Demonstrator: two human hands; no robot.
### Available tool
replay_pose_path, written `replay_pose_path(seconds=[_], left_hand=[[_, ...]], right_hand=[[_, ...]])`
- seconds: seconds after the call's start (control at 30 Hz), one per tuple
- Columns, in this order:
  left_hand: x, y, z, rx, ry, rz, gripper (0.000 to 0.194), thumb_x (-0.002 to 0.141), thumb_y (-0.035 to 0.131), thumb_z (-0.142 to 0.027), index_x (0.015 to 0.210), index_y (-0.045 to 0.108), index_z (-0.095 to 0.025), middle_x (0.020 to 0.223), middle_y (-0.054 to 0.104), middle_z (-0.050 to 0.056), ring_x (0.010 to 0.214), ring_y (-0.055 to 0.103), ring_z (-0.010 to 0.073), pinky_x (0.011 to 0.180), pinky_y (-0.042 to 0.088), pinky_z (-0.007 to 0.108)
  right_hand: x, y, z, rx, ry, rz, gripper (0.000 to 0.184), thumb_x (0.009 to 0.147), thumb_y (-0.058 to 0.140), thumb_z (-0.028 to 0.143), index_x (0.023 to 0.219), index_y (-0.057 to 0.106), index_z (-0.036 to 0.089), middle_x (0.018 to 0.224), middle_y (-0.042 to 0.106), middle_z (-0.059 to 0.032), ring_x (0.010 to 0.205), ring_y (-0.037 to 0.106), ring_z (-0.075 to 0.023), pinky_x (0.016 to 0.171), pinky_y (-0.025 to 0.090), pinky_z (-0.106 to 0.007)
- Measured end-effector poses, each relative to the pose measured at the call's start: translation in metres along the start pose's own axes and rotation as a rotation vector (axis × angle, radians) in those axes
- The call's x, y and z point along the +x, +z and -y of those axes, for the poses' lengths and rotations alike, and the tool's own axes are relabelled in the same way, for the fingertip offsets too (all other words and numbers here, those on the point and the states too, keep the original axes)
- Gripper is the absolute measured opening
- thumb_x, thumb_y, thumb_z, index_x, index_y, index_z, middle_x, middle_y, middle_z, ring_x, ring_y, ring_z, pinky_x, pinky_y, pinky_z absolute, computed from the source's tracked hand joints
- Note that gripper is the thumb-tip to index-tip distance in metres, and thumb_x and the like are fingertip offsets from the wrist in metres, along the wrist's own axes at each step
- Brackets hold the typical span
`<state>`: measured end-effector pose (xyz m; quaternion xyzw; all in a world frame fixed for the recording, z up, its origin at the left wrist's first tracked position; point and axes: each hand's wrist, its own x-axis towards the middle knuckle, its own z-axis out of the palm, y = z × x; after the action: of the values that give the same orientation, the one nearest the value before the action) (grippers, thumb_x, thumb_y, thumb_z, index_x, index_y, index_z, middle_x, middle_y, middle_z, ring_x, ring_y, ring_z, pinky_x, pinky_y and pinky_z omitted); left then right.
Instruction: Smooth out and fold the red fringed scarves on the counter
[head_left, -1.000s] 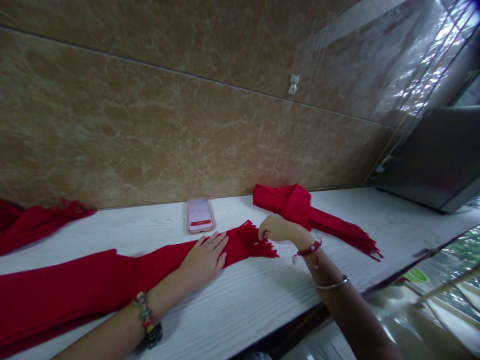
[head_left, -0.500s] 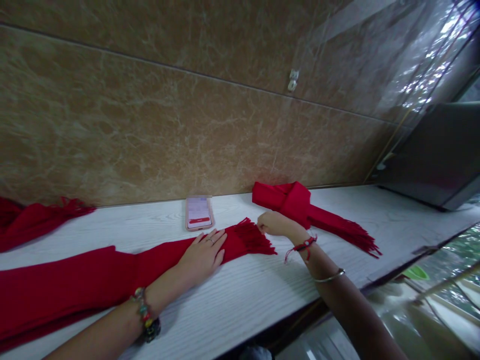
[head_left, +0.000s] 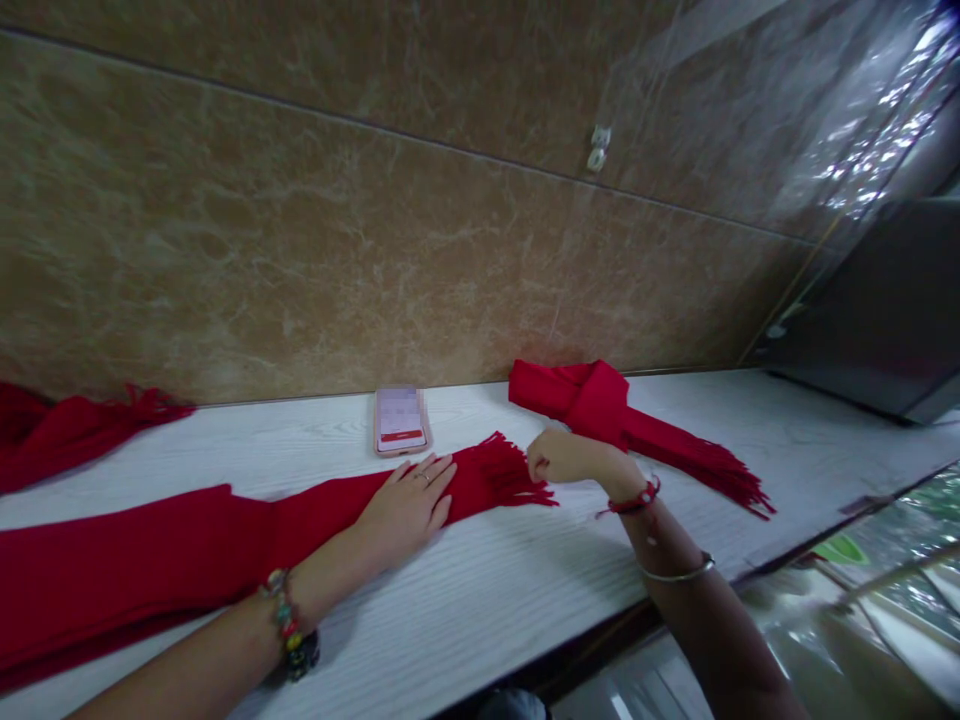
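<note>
A long, smooth red scarf (head_left: 150, 550), layered and fringed, stretches along the counter (head_left: 480, 600) under the flat, open left hand (head_left: 409, 505); the right hand (head_left: 574, 458) curls at its fringe (head_left: 506, 472), grip unclear. Beyond, a phone (head_left: 402, 420) is illegible.

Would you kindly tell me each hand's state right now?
Left hand: open, laid flat on the long red fabric scarf.
Right hand: curled at its red stranded fringe; whether it grips any strands cannot be told.
</note>
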<state>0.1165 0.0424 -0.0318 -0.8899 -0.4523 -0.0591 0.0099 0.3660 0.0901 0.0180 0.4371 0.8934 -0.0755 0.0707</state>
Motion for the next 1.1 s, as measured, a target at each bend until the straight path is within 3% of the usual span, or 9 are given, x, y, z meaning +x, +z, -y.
replay_pose_path(seconds=[0.07,0.13,0.23,0.33,0.47,0.6,0.8,0.93,1.1], left_hand=[[0.0,0.0,0.0,0.008,0.0,0.003,0.047,0.09,0.026,-0.03,0.133,0.034,-0.015,0.14,0.032,0.006,0.128,0.029,0.0205,0.104,0.023,0.041],[0.001,0.0,0.0,0.011,-0.004,0.005,0.047,0.09,0.027,-0.029,0.134,0.034,-0.014,0.14,0.032,0.007,0.128,0.03,0.0207,0.104,0.024,0.041],[0.001,-0.001,-0.001,0.014,-0.011,0.01,0.047,0.089,0.027,-0.029,0.133,0.035,-0.013,0.139,0.034,0.008,0.127,0.031,0.021,0.104,0.024,0.041],[0.001,-0.002,-0.002,0.008,-0.013,0.007,0.046,0.089,0.028,-0.029,0.132,0.037,-0.014,0.138,0.035,0.007,0.127,0.031,0.0205,0.104,0.024,0.04],[0.001,-0.001,-0.001,0.003,-0.012,-0.011,0.046,0.09,0.027,-0.03,0.132,0.036,-0.015,0.138,0.035,0.007,0.128,0.03,0.0202,0.104,0.024,0.04],[0.001,0.001,0.0,0.008,-0.007,-0.016,0.046,0.089,0.028,-0.029,0.132,0.036,-0.015,0.138,0.036,0.007,0.127,0.032,0.0202,0.103,0.025,0.04],[0.0,0.002,-0.003,0.053,-0.012,-0.062,0.046,0.089,0.028,-0.028,0.13,0.039,-0.013,0.137,0.038,0.009,0.126,0.034,0.0218,0.102,0.028,0.041],[-0.003,0.005,-0.006,0.103,-0.162,-0.11,0.053,0.087,0.031,-0.035,0.13,0.038,-0.004,0.137,0.035,0.016,0.127,0.032,0.0244,0.103,0.025,0.041],[-0.005,0.008,-0.005,0.075,-0.223,-0.07,0.057,0.088,0.029,-0.04,0.132,0.033,-0.004,0.139,0.03,0.015,0.129,0.027,0.0242,0.104,0.025,0.042]], right_hand=[[-0.006,-0.004,-0.017,-0.012,0.112,-0.009,0.028,0.063,0.045,0.005,0.07,0.07,0.013,0.073,0.069,-0.0067,0.067,0.062,-0.0166,0.063,0.045,-0.023],[-0.009,-0.009,-0.019,0.015,0.072,-0.092,0.03,0.066,0.043,0.005,0.076,0.07,0.013,0.08,0.069,-0.0075,0.073,0.062,-0.0162,0.069,0.045,-0.024],[-0.004,-0.011,0.006,0.133,-0.213,-0.212,0.031,0.07,0.042,0.005,0.081,0.069,0.015,0.087,0.068,-0.0048,0.081,0.06,-0.013,0.078,0.043,-0.022],[0.004,-0.005,0.03,0.169,-0.415,-0.05,0.029,0.067,0.044,0.004,0.076,0.069,0.015,0.081,0.068,-0.0027,0.076,0.06,-0.0116,0.074,0.044,-0.02],[-0.001,0.001,0.012,0.098,-0.142,0.108,0.025,0.063,0.047,0.004,0.065,0.069,0.015,0.067,0.068,-0.0016,0.064,0.06,-0.0132,0.063,0.045,-0.021],[-0.015,-0.006,-0.022,0.059,0.159,0.028,0.024,0.063,0.048,0.005,0.066,0.07,0.015,0.069,0.069,-0.0033,0.066,0.063,-0.0164,0.06,0.046,-0.023],[0.014,0.009,0.016,0.133,-0.095,-0.573,0.037,0.085,0.041,0.025,0.118,0.052,0.014,0.119,0.056,-0.0102,0.109,0.05,-0.0185,0.094,0.039,-0.033],[0.038,0.041,0.048,0.054,-0.184,-0.467,0.051,0.089,0.034,0.037,0.13,0.036,0.007,0.133,0.041,-0.0171,0.124,0.035,-0.0237,0.1,0.032,-0.042],[0.045,0.056,0.043,0.013,-0.194,-0.397,0.049,0.092,0.025,0.036,0.131,0.037,0.009,0.132,0.042,-0.0162,0.123,0.037,-0.0222,0.102,0.029,-0.043]])
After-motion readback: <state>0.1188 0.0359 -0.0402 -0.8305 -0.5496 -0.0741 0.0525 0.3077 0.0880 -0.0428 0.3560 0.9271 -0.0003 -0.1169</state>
